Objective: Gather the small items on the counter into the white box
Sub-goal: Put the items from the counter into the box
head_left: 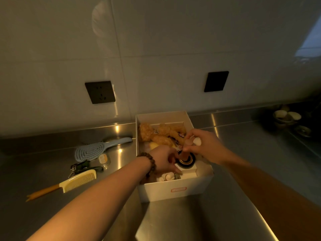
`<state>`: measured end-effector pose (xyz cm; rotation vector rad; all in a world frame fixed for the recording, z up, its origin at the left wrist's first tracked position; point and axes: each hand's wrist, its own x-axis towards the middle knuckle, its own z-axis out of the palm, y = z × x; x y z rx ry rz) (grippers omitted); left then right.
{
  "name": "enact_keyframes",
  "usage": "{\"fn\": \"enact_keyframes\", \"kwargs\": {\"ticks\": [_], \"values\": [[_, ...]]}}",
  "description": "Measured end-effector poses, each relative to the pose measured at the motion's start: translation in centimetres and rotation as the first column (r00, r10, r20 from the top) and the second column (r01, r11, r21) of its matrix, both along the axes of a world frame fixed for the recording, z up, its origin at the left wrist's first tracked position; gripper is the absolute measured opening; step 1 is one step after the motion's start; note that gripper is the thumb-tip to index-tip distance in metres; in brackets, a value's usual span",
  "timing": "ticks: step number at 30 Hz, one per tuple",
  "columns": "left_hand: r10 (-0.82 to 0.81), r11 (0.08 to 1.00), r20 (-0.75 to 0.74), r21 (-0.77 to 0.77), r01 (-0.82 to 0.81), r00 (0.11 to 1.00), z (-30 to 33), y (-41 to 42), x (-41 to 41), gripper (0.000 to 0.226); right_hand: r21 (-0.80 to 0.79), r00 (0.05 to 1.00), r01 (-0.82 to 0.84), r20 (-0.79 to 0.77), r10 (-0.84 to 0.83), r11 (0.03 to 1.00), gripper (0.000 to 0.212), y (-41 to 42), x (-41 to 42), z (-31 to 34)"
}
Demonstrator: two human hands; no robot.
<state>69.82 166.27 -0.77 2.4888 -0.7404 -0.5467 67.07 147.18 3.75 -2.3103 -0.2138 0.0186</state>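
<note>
**tidyup_k:** Stainless counter (52, 171) under a white tiled wall (156, 40), pretty dim and yellowish. White box (175, 192) sat against the backsplash, already stuffed: tan plush toys (161, 133) at the back, a small white block with a dark ring (188, 162) near the front, some little pale trinkets (167, 176) in the front corner.

**mossy42:** And the hands?

**tidyup_k:** Both were over the box. Left hand (163, 160), beaded bracelet (147, 162) on that wrist, was down inside with fingers curled near the ring; honestly couldn't tell if it was gripping anything. Right hand (205, 145) had its fingertips pinched narrow on a small amber bottle (186, 150) standing in that ring, with something small and white tucked in the same hand.

**mossy42:** Anything outside the box?

**tidyup_k:** Yep, to its left: a blue hairbrush (93, 150), a little clear jar (105, 160), a bunch of keys (79, 168) and a yellow comb (78, 182). Two black outlets (100, 92) on the wall.
</note>
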Motion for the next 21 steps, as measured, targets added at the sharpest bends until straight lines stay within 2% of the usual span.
{"fn": "enact_keyframes", "kwargs": {"ticks": [4,8,11,14,15,17,19,21], "values": [[0.098,0.946,-0.124,-0.298,-0.131,0.988,1.9,-0.4,0.1,0.041,-0.026,0.999,-0.035,0.034,0.036,0.999,0.029,0.4,0.4,0.2],[0.147,0.880,-0.139,-0.435,-0.194,0.979,2.4,-0.9,-0.1,0.024,0.018,0.999,-0.027,0.029,0.027,0.999,0.027,0.6,0.7,0.5],[0.160,0.865,-0.121,-0.461,-0.198,0.980,2.0,-1.1,-0.1,0.033,0.033,0.999,-0.029,0.029,0.028,0.999,0.026,0.6,0.9,0.4],[0.118,0.891,-0.125,-0.425,-0.160,0.985,1.1,-1.1,0.1,0.044,0.101,0.995,0.091,0.042,-0.096,0.991,0.017,0.4,1.1,0.8],[0.110,0.903,-0.127,-0.402,-0.152,0.986,0.9,-1.1,0.0,0.041,0.161,0.990,0.140,0.000,-0.142,0.977,0.011,0.4,1.2,1.0],[0.119,0.915,-0.153,-0.368,-0.168,0.981,0.1,-1.3,0.0,0.034,0.213,0.982,0.183,-0.093,-0.167,0.960,0.014,0.2,1.0,1.4],[0.122,0.916,-0.184,-0.357,-0.182,0.975,-0.5,-1.7,-0.2,0.026,0.128,0.989,0.120,-0.107,-0.107,0.984,0.021,0.0,0.7,1.5],[0.117,0.934,-0.152,-0.320,-0.161,0.981,-1.2,-2.1,-0.1,0.021,-0.044,0.997,0.010,-0.078,-0.014,0.999,0.024,0.1,0.3,1.5]]}}
